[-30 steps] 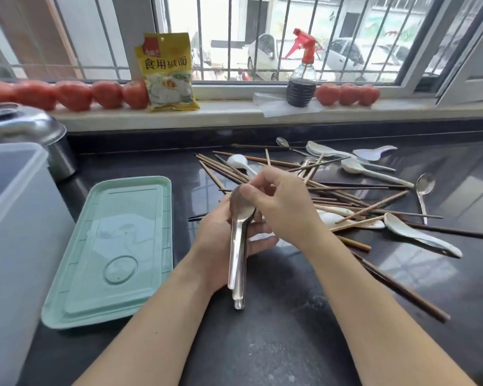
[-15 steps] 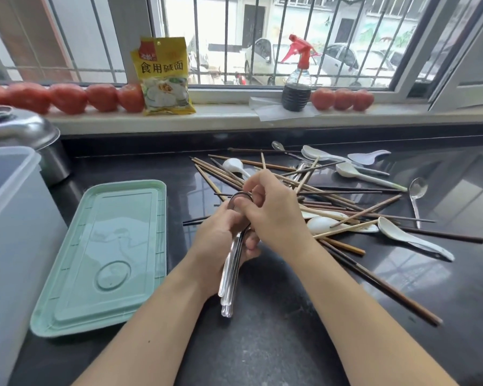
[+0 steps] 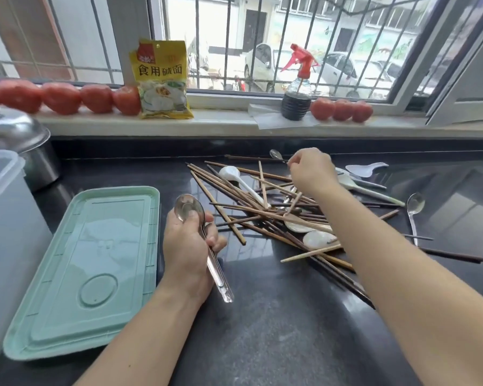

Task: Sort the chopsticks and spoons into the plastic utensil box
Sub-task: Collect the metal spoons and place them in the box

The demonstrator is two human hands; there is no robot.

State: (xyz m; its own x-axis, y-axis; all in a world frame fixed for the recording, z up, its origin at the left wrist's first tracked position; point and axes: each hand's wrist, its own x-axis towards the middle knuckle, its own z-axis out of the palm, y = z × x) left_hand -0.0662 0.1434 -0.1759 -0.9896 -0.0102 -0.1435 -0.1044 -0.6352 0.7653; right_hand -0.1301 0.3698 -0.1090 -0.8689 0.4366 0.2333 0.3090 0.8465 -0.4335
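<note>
My left hand (image 3: 188,243) grips a stack of metal spoons (image 3: 188,208) by their handles, bowls pointing away, beside the green lid. My right hand (image 3: 310,169) reaches over the far side of the pile and pinches the thin handle of a small metal spoon (image 3: 275,155) lying on the counter. A tangled pile of wooden chopsticks (image 3: 262,215) with white ceramic spoons (image 3: 230,174) covers the middle of the dark counter. Another metal spoon (image 3: 414,204) lies at the right. The translucent plastic box (image 3: 3,218) stands at the left edge.
A pale green lid (image 3: 92,268) lies flat left of my left hand. A steel pot (image 3: 23,143) stands behind the box. On the sill are tomatoes (image 3: 62,97), a yellow packet (image 3: 161,79) and a spray bottle (image 3: 297,93).
My right hand left the spoon stack and reached to the far side of the pile, pinching a small metal spoon. My left hand keeps the stack, now lower and further left.
</note>
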